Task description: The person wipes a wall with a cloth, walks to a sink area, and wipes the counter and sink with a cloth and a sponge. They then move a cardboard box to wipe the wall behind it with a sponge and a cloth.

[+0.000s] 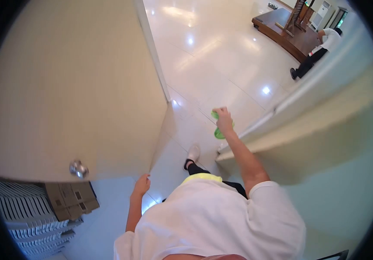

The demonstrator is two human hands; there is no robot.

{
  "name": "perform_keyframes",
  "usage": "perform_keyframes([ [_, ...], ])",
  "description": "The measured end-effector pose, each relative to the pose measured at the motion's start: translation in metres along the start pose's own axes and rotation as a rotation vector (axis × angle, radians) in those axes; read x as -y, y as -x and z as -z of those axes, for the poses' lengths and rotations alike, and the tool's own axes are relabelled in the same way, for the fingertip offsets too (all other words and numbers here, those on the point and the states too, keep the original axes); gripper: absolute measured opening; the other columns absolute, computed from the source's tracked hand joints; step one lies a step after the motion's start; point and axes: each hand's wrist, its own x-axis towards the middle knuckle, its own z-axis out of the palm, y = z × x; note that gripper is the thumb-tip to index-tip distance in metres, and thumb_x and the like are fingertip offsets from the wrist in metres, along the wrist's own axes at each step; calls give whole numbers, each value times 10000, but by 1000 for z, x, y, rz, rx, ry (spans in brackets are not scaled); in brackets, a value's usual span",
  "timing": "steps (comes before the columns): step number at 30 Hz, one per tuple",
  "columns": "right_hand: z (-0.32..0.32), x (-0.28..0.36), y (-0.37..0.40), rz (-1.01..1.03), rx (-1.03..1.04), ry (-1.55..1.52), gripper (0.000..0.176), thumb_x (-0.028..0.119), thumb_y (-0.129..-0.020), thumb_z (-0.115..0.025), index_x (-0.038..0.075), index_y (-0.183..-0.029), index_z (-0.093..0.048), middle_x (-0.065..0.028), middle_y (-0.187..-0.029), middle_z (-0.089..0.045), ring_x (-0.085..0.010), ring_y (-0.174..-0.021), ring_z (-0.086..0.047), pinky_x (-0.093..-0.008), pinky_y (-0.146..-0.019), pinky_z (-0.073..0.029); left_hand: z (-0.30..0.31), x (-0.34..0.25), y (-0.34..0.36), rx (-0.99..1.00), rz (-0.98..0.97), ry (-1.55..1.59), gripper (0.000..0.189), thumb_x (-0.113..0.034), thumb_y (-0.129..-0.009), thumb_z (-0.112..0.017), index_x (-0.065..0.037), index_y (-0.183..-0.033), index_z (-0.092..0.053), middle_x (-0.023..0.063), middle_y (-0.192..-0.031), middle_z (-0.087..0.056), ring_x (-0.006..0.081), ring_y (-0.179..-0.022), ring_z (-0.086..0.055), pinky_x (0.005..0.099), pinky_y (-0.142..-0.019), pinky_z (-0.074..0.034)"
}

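My right hand [224, 121] reaches forward into the doorway, closed around a bright green cloth [219, 134]. Parts of the cloth stick out on both sides of my fingers. My left hand [142, 184] hangs low beside my body with its fingers curled in, and no object shows in it. It is close to the edge of the pale door [86, 86], which has a round metal knob [79, 169]. One foot in a light shoe [193, 152] is forward on the tiled floor [203, 65].
A wall end [255, 130] borders the doorway on the right. Stacked grey-white slatted things [21, 203] and a cardboard box [71, 199] are behind the door. Farther off, a person [320, 50] bends beside a low wooden platform [277, 30] with a wooden stand on it.
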Motion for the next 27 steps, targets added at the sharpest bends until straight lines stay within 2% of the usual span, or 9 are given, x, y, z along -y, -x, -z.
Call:
perform_keyframes([
  [4,-107,-63,-54,-430,139,-49,292,102,-772,-500,126,-1059,-544,-190,-1030,-540,-380,-920,-553,-455,-766,-456,11,32,-61,25,94,-241,323,-132,-769,-527,-47,-1081,-534,211,-1023,-578,350,-970,-548,400,-830,-437],
  [6,-108,-76,-73,-689,224,-121,246,166,-825,-438,97,-1040,-535,-230,-981,-577,-380,-919,-564,-456,-779,-454,47,-14,-76,163,240,-232,355,-145,-746,-554,-50,-1088,-537,212,-993,-590,349,-958,-556,402,-829,-441],
  [11,-106,-102,-132,-748,251,-9,252,186,-850,-363,47,-976,-531,-228,-956,-593,-371,-926,-567,-470,-790,-443,85,-34,-157,209,366,-57,356,-134,-731,-559,-57,-1078,-549,217,-1010,-586,339,-965,-558,394,-831,-443],
  [15,-89,-126,-179,-721,239,12,273,206,-855,-358,37,-989,-526,-219,-966,-594,-380,-923,-563,-479,-779,-438,88,-27,-233,219,303,-204,352,-124,-741,-541,-63,-1088,-551,204,-1041,-582,327,-981,-557,386,-841,-439],
  [17,-100,-156,-194,-479,76,65,320,249,-850,-359,27,-978,-551,-215,-969,-597,-388,-930,-558,-482,-772,-434,100,-49,-272,236,203,-182,365,-115,-745,-518,-58,-1104,-547,184,-1067,-579,325,-1005,-547,385,-862,-429],
  [20,-71,-174,-227,-829,91,-32,391,357,-806,-420,34,-910,-615,-203,-950,-607,-390,-915,-559,-478,-768,-436,104,-56,-350,363,70,-309,410,-99,-743,-487,-46,-1147,-532,178,-1106,-568,320,-1030,-537,390,-886,-415],
  [23,-69,-252,-210,-760,309,206,341,307,-742,-497,24,-869,-637,-214,-899,-617,-402,-869,-578,-475,-739,-457,128,-127,-431,430,-6,-359,428,-78,-732,-475,-52,-1155,-533,182,-1115,-565,318,-1030,-541,386,-888,-415],
  [25,-37,-258,-199,-920,451,284,279,234,-696,-522,6,-798,-647,-207,-871,-623,-375,-858,-594,-445,-721,-476,126,-147,-495,412,-84,-339,423,-74,-721,-476,-47,-1139,-543,188,-1097,-572,326,-1017,-546,385,-880,-421],
  [27,-39,-323,-152,-943,517,356,291,224,-711,-511,5,-855,-639,-219,-908,-612,-357,-886,-594,-433,-726,-480,107,-156,-574,418,-140,-333,411,-76,-709,-485,-40,-1112,-557,187,-1069,-584,332,-1000,-553,389,-865,-431],
])
